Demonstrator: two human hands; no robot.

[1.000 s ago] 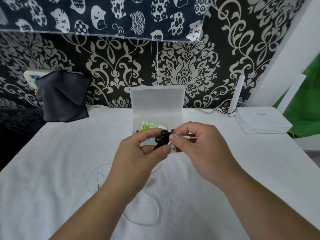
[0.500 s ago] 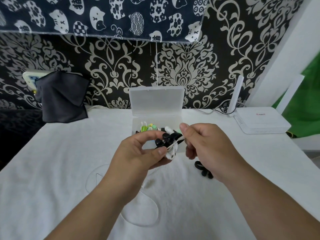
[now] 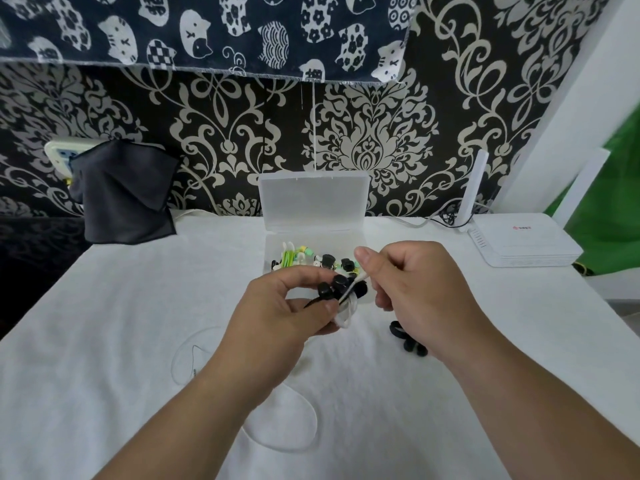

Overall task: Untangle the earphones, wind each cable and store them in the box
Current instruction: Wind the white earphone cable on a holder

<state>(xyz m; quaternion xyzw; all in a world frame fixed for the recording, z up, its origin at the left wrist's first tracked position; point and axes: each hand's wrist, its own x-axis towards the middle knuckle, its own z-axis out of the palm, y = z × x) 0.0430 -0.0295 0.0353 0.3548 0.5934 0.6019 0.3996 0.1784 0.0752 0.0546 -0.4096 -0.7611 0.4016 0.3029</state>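
Tablecloth (image 3: 121, 323) spreads wide around left hand (image 3: 287, 306) gripping earphones (image 3: 337, 284).

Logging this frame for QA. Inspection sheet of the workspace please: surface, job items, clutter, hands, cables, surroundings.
Surface: table under a wrinkled white cloth.
Job's things: clear box, lid open, earphones inside; earphone bundle held above the cloth; black earphones lying on the cloth by the right wrist.
Clutter: router right rear; dark cloth left rear.
Grippers: left hand grips the bundle; right hand pinches its white cable.
Cables: white loops lie on the cloth; router leads at the wall.
Surroundings: patterned wallpaper, cat-print fabric above.
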